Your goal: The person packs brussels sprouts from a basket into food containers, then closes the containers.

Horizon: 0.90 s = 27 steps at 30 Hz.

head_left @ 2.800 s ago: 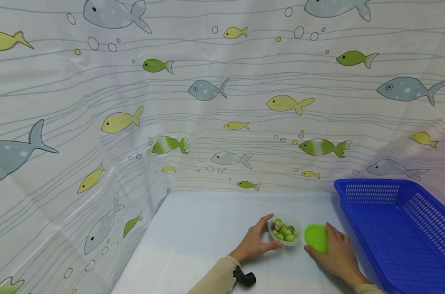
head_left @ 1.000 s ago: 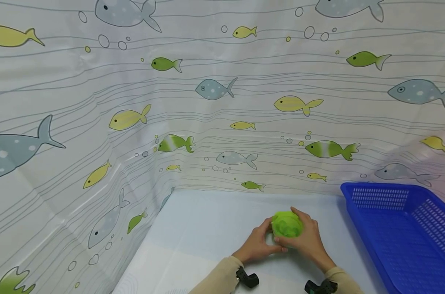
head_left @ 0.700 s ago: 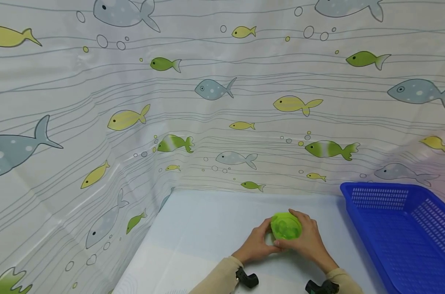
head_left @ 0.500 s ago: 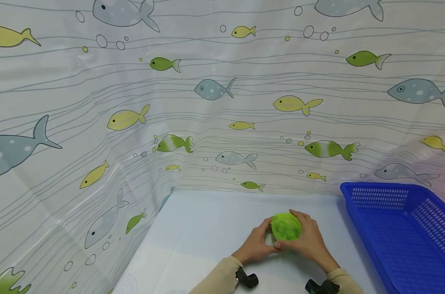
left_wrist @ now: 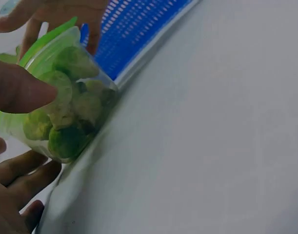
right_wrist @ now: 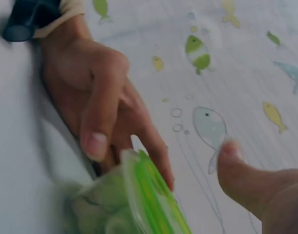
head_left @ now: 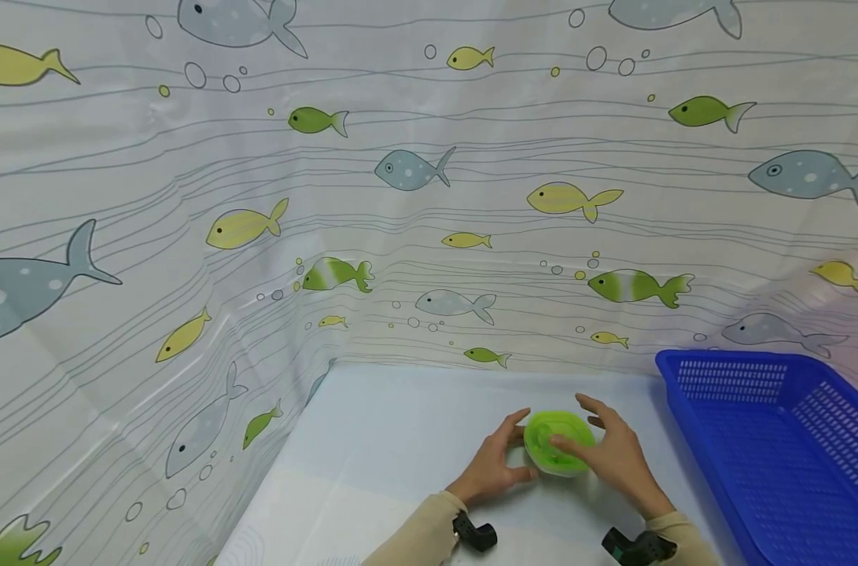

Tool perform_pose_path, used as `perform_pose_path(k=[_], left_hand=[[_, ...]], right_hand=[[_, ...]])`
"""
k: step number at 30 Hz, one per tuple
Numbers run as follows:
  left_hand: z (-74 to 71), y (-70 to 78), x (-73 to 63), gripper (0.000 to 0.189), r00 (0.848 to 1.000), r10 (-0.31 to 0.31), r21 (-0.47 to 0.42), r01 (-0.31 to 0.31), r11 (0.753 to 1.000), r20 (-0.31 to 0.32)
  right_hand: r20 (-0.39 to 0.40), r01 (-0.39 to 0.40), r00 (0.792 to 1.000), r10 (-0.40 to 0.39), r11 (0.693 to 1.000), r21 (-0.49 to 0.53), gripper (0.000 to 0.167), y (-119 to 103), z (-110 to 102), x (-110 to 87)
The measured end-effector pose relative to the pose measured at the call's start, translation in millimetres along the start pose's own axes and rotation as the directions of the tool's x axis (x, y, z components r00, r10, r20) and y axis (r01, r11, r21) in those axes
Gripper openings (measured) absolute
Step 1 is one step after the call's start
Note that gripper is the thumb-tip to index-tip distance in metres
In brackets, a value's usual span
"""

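A small clear plastic container (left_wrist: 83,109) with Brussels sprouts inside stands on the table. Its green lid (head_left: 547,434) lies on top. From the left, my left hand (head_left: 495,465) curves round the container, fingers at the far side and thumb at the near side; in the left wrist view the thumb overlaps the clear wall. My right hand (head_left: 621,464) is at the right, its thumb over the lid in the head view and its other fingers spread away from the rim. In the right wrist view that thumb (right_wrist: 241,178) stands apart from the lid's edge.
A large blue plastic basket (head_left: 719,472) with perforated sides stands to the right of the container. A white sheet covers the table (head_left: 400,424). Behind and to the left hangs a white curtain (head_left: 372,228) printed with fish.
First the container stood uncovered and my right hand held the lid beside it. That hand brought the lid left onto the container; its fingers have since come off the rim to the right.
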<state>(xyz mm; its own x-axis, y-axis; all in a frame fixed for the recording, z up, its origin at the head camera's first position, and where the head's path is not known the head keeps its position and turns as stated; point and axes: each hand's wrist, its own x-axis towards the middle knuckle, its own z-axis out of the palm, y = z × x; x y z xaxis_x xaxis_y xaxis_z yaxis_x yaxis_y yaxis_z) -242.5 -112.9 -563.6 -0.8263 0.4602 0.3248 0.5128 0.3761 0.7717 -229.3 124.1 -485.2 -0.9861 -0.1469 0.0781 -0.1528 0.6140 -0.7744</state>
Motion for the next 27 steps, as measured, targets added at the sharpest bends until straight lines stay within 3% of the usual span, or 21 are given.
perform_pose_path(k=[6,12,21,27], left_hand=[[-3.8,3.5,-0.9,0.086,0.999,0.037,-0.102,-0.036,0.994,0.013],[-0.9,4.8,0.3,0.072,1.000,0.007,-0.102,-0.006,0.995,0.013],[3.3,7.4,1.5,0.072,0.998,-0.061,-0.073,0.061,0.996,-0.011],[2.5,7.7,0.8,0.070,0.998,-0.061,-0.046,0.061,0.997,0.001]], right_hand=[[0.081,-0.113,0.992,0.100,0.979,0.168,0.061,15.8,-11.0,6.3],[0.183,-0.205,0.970,0.161,0.944,0.258,0.044,27.7,-8.4,10.1],[0.166,-0.280,0.956,0.240,0.917,0.285,0.051,32.1,-2.8,12.0],[0.206,-0.253,0.959,0.196,0.919,0.303,0.049,32.8,-3.0,11.4]])
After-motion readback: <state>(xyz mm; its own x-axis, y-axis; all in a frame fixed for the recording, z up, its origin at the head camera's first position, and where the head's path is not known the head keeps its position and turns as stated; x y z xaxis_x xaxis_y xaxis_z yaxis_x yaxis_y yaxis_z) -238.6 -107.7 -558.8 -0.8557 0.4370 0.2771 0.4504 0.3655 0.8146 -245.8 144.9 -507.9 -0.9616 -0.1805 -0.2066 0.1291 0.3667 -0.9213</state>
